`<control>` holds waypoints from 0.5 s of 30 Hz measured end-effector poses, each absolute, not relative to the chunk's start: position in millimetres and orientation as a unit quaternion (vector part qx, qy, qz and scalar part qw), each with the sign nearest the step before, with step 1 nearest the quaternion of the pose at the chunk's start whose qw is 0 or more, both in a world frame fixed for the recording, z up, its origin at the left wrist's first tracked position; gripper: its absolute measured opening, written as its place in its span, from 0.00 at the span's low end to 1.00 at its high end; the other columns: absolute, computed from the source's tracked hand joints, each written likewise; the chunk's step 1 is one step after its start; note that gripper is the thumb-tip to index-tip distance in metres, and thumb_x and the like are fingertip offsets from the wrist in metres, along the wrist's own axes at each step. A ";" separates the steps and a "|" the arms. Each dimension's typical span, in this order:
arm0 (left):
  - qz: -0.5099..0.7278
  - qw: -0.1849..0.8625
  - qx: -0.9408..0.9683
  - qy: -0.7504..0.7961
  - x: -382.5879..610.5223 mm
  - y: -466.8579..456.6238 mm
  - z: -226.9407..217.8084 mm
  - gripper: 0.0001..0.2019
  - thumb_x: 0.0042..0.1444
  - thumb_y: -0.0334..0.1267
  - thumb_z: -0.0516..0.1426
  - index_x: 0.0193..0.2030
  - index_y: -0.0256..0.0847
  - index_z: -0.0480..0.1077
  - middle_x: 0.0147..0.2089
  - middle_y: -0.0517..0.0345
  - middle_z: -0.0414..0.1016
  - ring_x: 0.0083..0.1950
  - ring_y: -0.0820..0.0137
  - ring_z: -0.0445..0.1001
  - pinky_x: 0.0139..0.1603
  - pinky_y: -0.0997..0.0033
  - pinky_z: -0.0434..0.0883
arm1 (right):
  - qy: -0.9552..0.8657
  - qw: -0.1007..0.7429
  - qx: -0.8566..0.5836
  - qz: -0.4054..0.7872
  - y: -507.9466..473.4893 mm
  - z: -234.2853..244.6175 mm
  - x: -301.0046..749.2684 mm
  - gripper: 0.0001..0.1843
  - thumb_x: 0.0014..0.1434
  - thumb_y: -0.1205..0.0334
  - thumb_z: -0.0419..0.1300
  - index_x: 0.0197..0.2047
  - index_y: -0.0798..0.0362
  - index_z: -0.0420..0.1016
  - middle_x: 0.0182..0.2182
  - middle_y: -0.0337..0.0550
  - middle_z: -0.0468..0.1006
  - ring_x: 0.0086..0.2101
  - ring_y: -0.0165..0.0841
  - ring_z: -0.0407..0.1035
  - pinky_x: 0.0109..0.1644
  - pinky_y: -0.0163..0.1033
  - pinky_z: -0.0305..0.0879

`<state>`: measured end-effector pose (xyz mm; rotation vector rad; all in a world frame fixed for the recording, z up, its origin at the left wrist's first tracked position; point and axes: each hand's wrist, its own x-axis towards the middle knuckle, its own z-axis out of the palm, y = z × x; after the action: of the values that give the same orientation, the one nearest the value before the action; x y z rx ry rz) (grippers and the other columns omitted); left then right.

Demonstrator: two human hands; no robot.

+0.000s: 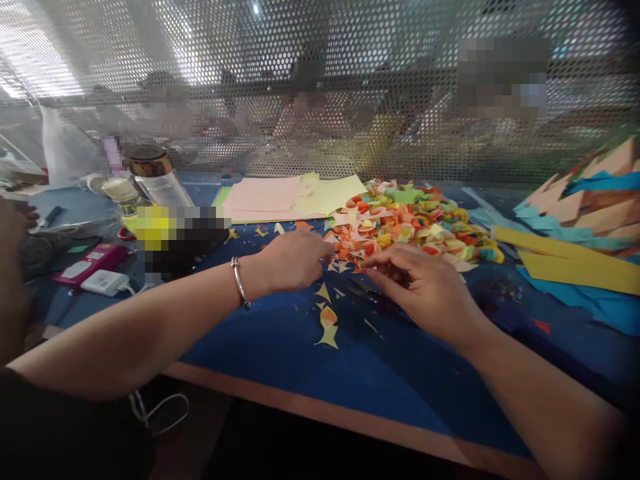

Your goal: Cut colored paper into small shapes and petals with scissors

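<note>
My left hand [293,261], with a metal bangle at the wrist, reaches across the blue table top [270,347] to the near edge of a heap of small folded coloured paper pieces [410,223]. Its fingers are curled together at the heap; what they pinch is hidden. My right hand [425,290] lies just right of it, fingers stretched toward the same edge and close together, with dark scissors [365,291] partly under them. Small paper offcuts [327,320] lie scattered on the blue surface below both hands.
Flat sheets of pale paper [290,197] lie behind the left hand. Yellow and blue paper strips [575,267] sit at the right. A metal flask [157,177], a pink box [90,261] and a white charger [105,283] stand at the left. A perforated screen [320,87] closes off the back; people sit beyond it.
</note>
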<state>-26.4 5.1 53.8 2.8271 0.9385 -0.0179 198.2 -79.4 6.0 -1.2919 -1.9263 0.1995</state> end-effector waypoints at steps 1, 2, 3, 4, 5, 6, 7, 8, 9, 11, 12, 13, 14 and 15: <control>-0.009 0.085 0.951 0.296 -23.7 6.5 53.1 0.16 0.57 0.29 0.54 0.49 0.38 0.78 0.48 0.45 0.79 0.54 0.56 0.73 0.53 0.57 0.68 | -0.760 0.397 -0.508 0.079 -79.4 5.9 198.3 0.10 0.67 0.55 0.61 0.39 0.50 0.81 0.32 0.43 0.77 0.27 0.31 0.69 0.28 0.37 0.64; -0.011 0.086 0.955 0.282 -21.1 8.0 51.0 0.16 0.55 0.28 0.55 0.48 0.38 0.79 0.47 0.45 0.79 0.53 0.57 0.73 0.53 0.58 0.68 | -0.760 0.398 -0.508 0.079 -79.6 5.8 198.5 0.10 0.67 0.56 0.61 0.39 0.50 0.81 0.32 0.43 0.77 0.27 0.31 0.70 0.28 0.37 0.65; -0.010 0.081 0.959 0.271 -18.8 9.6 47.6 0.15 0.54 0.27 0.55 0.46 0.38 0.79 0.46 0.46 0.78 0.53 0.57 0.73 0.53 0.59 0.68 | -0.758 0.400 -0.509 0.079 -79.9 5.6 198.6 0.09 0.67 0.57 0.61 0.39 0.50 0.81 0.32 0.43 0.77 0.28 0.31 0.70 0.28 0.37 0.65; -0.006 0.074 0.962 0.263 -16.8 11.2 43.1 0.14 0.54 0.26 0.55 0.44 0.38 0.79 0.45 0.46 0.78 0.52 0.57 0.73 0.52 0.59 0.68 | -0.756 0.401 -0.512 0.079 -80.3 5.4 198.8 0.08 0.67 0.58 0.61 0.39 0.50 0.81 0.32 0.43 0.77 0.28 0.31 0.70 0.28 0.37 0.65; 0.004 0.068 0.965 0.252 -15.2 12.9 37.9 0.14 0.55 0.26 0.55 0.43 0.38 0.79 0.44 0.46 0.78 0.52 0.58 0.73 0.53 0.59 0.68 | -0.753 0.400 -0.516 0.079 -80.7 5.3 198.9 0.07 0.67 0.58 0.61 0.39 0.50 0.80 0.32 0.42 0.77 0.28 0.31 0.70 0.28 0.37 0.64; 0.020 0.065 0.968 0.242 -14.2 14.4 32.6 0.13 0.56 0.26 0.54 0.43 0.38 0.79 0.44 0.47 0.78 0.51 0.59 0.73 0.54 0.59 0.68 | -0.752 0.399 -0.519 0.079 -81.1 5.3 199.0 0.07 0.66 0.59 0.61 0.40 0.50 0.80 0.32 0.42 0.77 0.27 0.31 0.69 0.28 0.37 0.64; 0.041 0.067 0.969 0.232 -13.6 15.6 27.6 0.12 0.58 0.27 0.54 0.43 0.37 0.78 0.45 0.47 0.77 0.51 0.60 0.73 0.56 0.59 0.67 | -0.751 0.396 -0.523 0.078 -81.5 5.5 199.1 0.06 0.66 0.59 0.61 0.40 0.50 0.80 0.31 0.41 0.77 0.26 0.30 0.68 0.28 0.37 0.63; 0.064 0.072 0.969 0.226 -13.7 16.4 23.6 0.12 0.59 0.27 0.54 0.44 0.37 0.78 0.46 0.48 0.78 0.52 0.60 0.73 0.58 0.59 0.67 | -0.750 0.395 -0.526 0.075 -81.7 5.8 199.2 0.06 0.67 0.59 0.61 0.40 0.49 0.80 0.31 0.41 0.76 0.26 0.30 0.67 0.27 0.38 0.62; 0.086 0.079 0.967 0.226 -14.5 16.7 21.0 0.12 0.61 0.28 0.54 0.46 0.37 0.77 0.47 0.48 0.78 0.52 0.61 0.73 0.60 0.58 0.66 | -0.749 0.394 -0.527 0.071 -81.8 6.2 199.3 0.06 0.67 0.59 0.61 0.40 0.49 0.79 0.30 0.40 0.76 0.25 0.30 0.66 0.27 0.38 0.61; 0.121 0.098 0.959 0.235 -17.7 15.6 21.3 0.11 0.62 0.29 0.54 0.47 0.37 0.76 0.49 0.47 0.78 0.54 0.61 0.73 0.62 0.58 0.65 | -0.749 0.392 -0.530 0.064 -81.7 7.0 199.6 0.06 0.67 0.60 0.62 0.40 0.49 0.80 0.29 0.40 0.75 0.25 0.30 0.66 0.27 0.38 0.59; 0.130 0.113 0.955 0.242 -20.2 14.3 24.1 0.11 0.62 0.29 0.55 0.47 0.36 0.76 0.48 0.47 0.78 0.53 0.61 0.73 0.61 0.59 0.65 | -0.749 0.390 -0.533 0.061 -81.7 7.2 199.8 0.06 0.67 0.59 0.62 0.40 0.49 0.80 0.29 0.40 0.74 0.25 0.30 0.66 0.27 0.39 0.59; 0.128 0.136 0.952 0.243 -23.0 12.6 28.4 0.10 0.63 0.29 0.55 0.46 0.36 0.77 0.47 0.48 0.78 0.52 0.62 0.73 0.59 0.60 0.66 | -0.748 0.388 -0.535 0.060 -81.6 7.3 200.1 0.06 0.67 0.59 0.62 0.40 0.49 0.80 0.29 0.40 0.74 0.25 0.30 0.66 0.27 0.39 0.60; 0.126 0.170 0.947 0.243 -26.1 10.8 33.6 0.08 0.63 0.31 0.56 0.43 0.36 0.77 0.44 0.50 0.79 0.49 0.63 0.74 0.56 0.62 0.68 | -0.747 0.386 -0.537 0.061 -81.7 7.2 200.5 0.06 0.67 0.59 0.62 0.41 0.49 0.80 0.29 0.40 0.74 0.25 0.30 0.66 0.27 0.39 0.60; 0.103 0.217 0.940 0.243 -29.1 9.1 39.0 0.07 0.63 0.36 0.58 0.42 0.37 0.77 0.41 0.51 0.79 0.45 0.65 0.74 0.49 0.64 0.69 | -0.746 0.386 -0.539 0.062 -81.8 6.9 201.0 0.06 0.67 0.58 0.62 0.41 0.49 0.80 0.30 0.40 0.74 0.25 0.30 0.66 0.28 0.39 0.61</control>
<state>-29.1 9.1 39.0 2.6032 0.6737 0.2866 201.0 -81.8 6.9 -1.3725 -1.9008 0.1581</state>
